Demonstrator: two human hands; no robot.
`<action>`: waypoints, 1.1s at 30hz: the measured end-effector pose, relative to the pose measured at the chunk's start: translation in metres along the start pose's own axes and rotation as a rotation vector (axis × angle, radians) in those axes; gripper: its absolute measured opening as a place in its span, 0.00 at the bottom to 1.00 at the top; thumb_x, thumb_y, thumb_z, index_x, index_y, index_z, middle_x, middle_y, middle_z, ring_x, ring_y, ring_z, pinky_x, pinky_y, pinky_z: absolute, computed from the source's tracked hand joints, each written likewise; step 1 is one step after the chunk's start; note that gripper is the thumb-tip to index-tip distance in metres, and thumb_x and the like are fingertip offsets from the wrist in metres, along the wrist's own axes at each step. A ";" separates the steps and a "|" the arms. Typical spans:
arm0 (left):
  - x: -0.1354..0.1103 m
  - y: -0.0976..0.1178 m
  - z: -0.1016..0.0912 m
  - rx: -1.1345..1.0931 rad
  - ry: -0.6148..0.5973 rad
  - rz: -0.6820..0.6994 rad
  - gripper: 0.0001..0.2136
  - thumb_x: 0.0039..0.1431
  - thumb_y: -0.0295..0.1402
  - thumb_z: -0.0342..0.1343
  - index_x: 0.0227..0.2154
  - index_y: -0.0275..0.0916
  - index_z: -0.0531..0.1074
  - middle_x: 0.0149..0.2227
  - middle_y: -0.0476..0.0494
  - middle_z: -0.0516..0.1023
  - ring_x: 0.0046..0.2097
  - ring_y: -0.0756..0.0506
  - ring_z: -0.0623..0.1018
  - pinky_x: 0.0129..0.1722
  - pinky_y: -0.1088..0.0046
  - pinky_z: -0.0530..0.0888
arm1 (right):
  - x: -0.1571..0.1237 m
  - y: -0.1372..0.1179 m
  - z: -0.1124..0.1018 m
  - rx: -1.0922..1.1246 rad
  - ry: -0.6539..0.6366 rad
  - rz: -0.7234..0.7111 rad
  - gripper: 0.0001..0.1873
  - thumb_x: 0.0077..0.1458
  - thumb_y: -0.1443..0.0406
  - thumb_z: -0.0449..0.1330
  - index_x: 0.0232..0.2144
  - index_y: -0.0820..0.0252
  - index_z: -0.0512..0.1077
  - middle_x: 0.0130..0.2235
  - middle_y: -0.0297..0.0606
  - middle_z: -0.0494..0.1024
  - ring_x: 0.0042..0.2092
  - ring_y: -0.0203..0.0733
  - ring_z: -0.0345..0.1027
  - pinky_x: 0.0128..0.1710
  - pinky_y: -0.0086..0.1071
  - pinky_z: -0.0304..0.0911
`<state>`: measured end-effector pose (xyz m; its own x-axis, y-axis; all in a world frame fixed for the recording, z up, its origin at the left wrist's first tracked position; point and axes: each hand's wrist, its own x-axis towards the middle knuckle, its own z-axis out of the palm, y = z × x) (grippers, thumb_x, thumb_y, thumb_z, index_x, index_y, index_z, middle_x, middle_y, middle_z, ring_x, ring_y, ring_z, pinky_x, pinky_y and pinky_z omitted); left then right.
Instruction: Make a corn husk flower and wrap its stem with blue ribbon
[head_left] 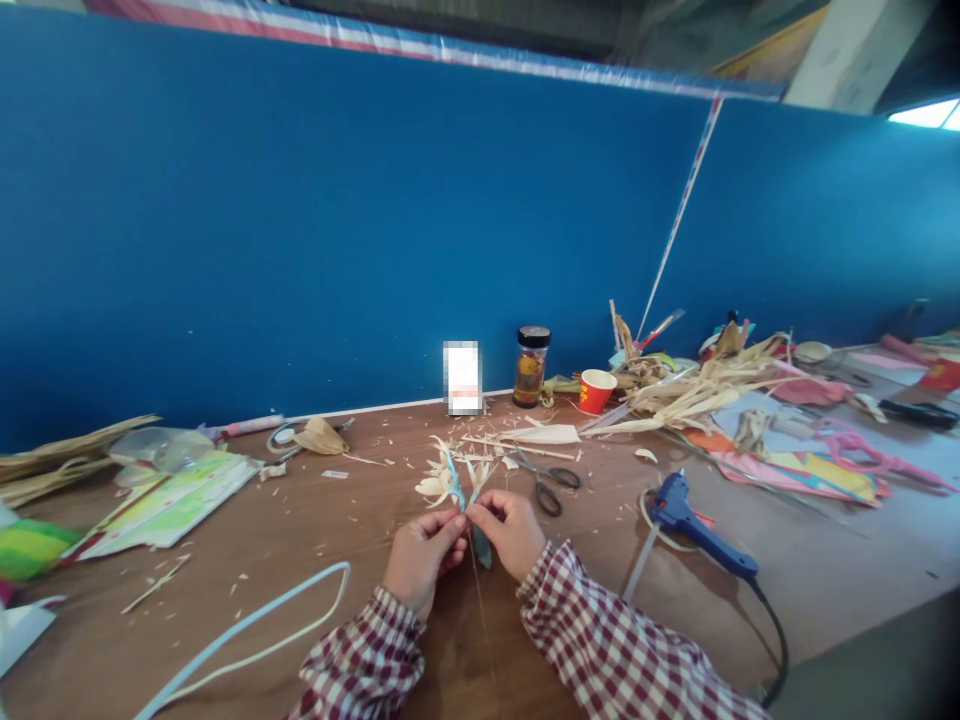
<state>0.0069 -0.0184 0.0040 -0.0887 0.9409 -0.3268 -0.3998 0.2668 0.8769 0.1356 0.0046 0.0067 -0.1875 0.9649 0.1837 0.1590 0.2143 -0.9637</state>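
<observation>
My left hand (421,558) is closed in a pinch on the base of a pale flower made of dried corn husk (435,486). A light-blue strip (454,478) stands up among its petals. Fingertips of my right hand (514,528) pinch the same base from the other side, close to a second fan of husk (478,476). Below the fingers hangs a dark grey-green leaf-like piece (482,548), and a thin strand runs down toward me. Just beyond my right hand lie scissors with dark handles (549,497). What exactly sits between the fingertips is hidden.
A blue glue gun (694,525) with its cord lies at right. Behind are a jar (532,370), a red paper cup (597,392) and piled corn husks (712,385). Pink scissors (870,450) lie far right. A pale-blue looped strip (247,622) lies left. Husk scraps litter the table (337,520).
</observation>
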 end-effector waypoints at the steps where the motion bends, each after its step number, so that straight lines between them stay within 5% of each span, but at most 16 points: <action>1: 0.000 0.000 0.000 0.010 0.009 0.012 0.14 0.32 0.33 0.67 0.25 0.32 0.75 0.18 0.50 0.72 0.19 0.57 0.69 0.18 0.85 0.69 | 0.000 0.000 0.000 0.002 0.000 0.003 0.13 0.49 0.60 0.56 0.21 0.65 0.70 0.19 0.31 0.67 0.23 0.31 0.56 0.23 0.24 0.52; 10: 0.004 -0.007 -0.003 0.161 -0.015 0.170 0.15 0.39 0.39 0.63 0.27 0.33 0.73 0.19 0.52 0.72 0.20 0.56 0.69 0.19 0.83 0.67 | -0.002 -0.002 0.004 -0.075 0.046 -0.059 0.10 0.50 0.62 0.56 0.22 0.63 0.68 0.21 0.31 0.68 0.25 0.32 0.58 0.25 0.25 0.54; 19: 0.000 -0.003 0.002 0.156 -0.082 0.133 0.15 0.41 0.41 0.61 0.26 0.33 0.70 0.19 0.54 0.68 0.19 0.57 0.65 0.18 0.84 0.64 | 0.003 0.002 0.002 0.161 0.007 0.016 0.11 0.51 0.60 0.54 0.28 0.63 0.68 0.24 0.34 0.71 0.25 0.33 0.63 0.25 0.26 0.57; 33: 0.003 -0.008 -0.002 0.209 -0.102 0.126 0.15 0.42 0.42 0.60 0.24 0.33 0.68 0.21 0.52 0.69 0.20 0.56 0.65 0.18 0.82 0.65 | 0.005 0.007 0.001 0.142 -0.008 0.043 0.12 0.49 0.59 0.56 0.24 0.64 0.68 0.22 0.33 0.71 0.24 0.33 0.62 0.23 0.26 0.56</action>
<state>0.0079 -0.0180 -0.0050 -0.0297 0.9827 -0.1826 -0.1931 0.1736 0.9657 0.1352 0.0105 0.0005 -0.1915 0.9714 0.1401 0.0283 0.1482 -0.9886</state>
